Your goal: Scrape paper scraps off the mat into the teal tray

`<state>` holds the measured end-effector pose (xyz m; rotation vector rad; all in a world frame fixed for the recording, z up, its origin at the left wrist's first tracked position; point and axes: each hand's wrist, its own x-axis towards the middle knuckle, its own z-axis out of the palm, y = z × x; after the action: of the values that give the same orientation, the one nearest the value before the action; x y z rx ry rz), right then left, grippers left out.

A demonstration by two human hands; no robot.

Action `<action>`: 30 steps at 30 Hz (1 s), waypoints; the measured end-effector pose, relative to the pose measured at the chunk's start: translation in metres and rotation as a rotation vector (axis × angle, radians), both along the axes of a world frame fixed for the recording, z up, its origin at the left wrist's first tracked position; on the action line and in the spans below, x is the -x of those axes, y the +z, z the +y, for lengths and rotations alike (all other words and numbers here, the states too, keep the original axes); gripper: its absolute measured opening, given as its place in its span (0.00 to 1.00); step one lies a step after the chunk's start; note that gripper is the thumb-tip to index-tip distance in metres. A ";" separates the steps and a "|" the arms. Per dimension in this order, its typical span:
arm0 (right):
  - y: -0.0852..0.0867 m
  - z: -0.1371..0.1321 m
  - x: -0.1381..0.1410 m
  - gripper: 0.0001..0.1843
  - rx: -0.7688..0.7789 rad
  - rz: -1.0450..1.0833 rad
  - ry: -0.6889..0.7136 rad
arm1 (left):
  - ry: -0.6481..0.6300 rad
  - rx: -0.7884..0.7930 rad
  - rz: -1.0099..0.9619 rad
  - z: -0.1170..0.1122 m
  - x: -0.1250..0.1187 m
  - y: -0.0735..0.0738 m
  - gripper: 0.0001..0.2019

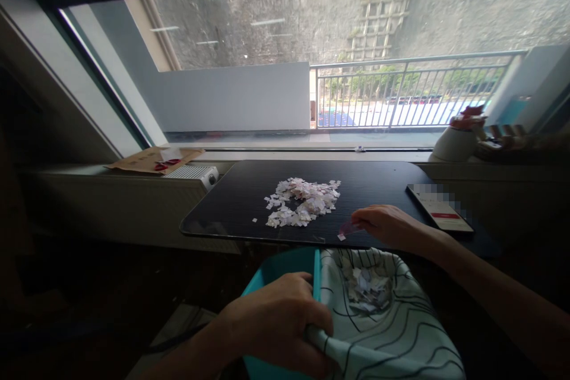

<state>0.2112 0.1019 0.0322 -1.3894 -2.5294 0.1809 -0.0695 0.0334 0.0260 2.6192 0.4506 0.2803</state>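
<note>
The loose heap of small white paper scraps (303,202) lies in the middle of the flat black table top (231,202), well back from its near edge. The scraps look featherlight, limp and quick to scatter, so a pinch lifts only a few; I judge that a flat palm or cupped fingers at the heap's outer rim move more than any grip on single bits. The heap's long axis runs left to right, parallel to the table's near edge, with a hollow in its near side. Which way any one scrap points is too small to tell.

The right hand (387,227) rests at the near edge, fingers curled, thumb and forefinger seemingly pinched on a small pinkish scrap (348,228); a stray white bit lies just below. Beneath the edge, more scraps (367,288) sit in a soft white cloth with black wavy lines (392,332), which sags as a pouch beside a teal plastic bin (278,267). The left hand (278,323) is clenched on the cloth's bunched edge at the bin's rim.

A white card with a red stripe (440,209) lies at the table's right.
</note>
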 end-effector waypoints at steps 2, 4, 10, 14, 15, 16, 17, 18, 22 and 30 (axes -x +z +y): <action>0.005 -0.009 -0.014 0.14 0.072 0.018 0.003 | 0.023 -0.015 -0.010 -0.001 -0.002 0.002 0.11; 0.007 -0.014 -0.024 0.13 0.134 0.075 0.006 | 0.023 -0.036 -0.004 -0.001 -0.007 0.003 0.13; 0.000 -0.009 -0.023 0.13 0.108 0.158 -0.062 | -0.024 -0.043 0.033 -0.001 -0.019 0.002 0.12; 0.000 -0.014 -0.022 0.10 0.174 0.142 -0.028 | -0.024 0.008 -0.021 0.000 -0.015 -0.001 0.12; 0.001 -0.017 -0.023 0.10 0.185 0.142 -0.028 | -0.022 0.019 -0.022 0.000 -0.014 -0.002 0.13; 0.002 -0.019 -0.024 0.10 0.192 0.146 -0.035 | -0.018 0.027 -0.018 0.001 -0.014 -0.002 0.14; 0.003 -0.021 -0.025 0.10 0.197 0.155 -0.045 | -0.017 0.031 -0.011 0.001 -0.015 -0.002 0.14; 0.003 -0.023 -0.026 0.11 0.197 0.166 -0.057 | -0.017 0.028 -0.004 0.001 -0.015 -0.002 0.14; 0.005 -0.028 -0.022 0.13 0.167 0.167 -0.075 | -0.029 0.009 0.013 0.001 -0.017 -0.002 0.12; 0.005 -0.034 -0.018 0.13 0.165 0.139 -0.071 | 0.042 0.019 0.001 -0.003 -0.014 -0.004 0.17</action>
<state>0.2291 0.0677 0.0367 -1.4687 -2.3936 0.4660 -0.0560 0.0307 0.0222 2.5945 0.5065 0.2865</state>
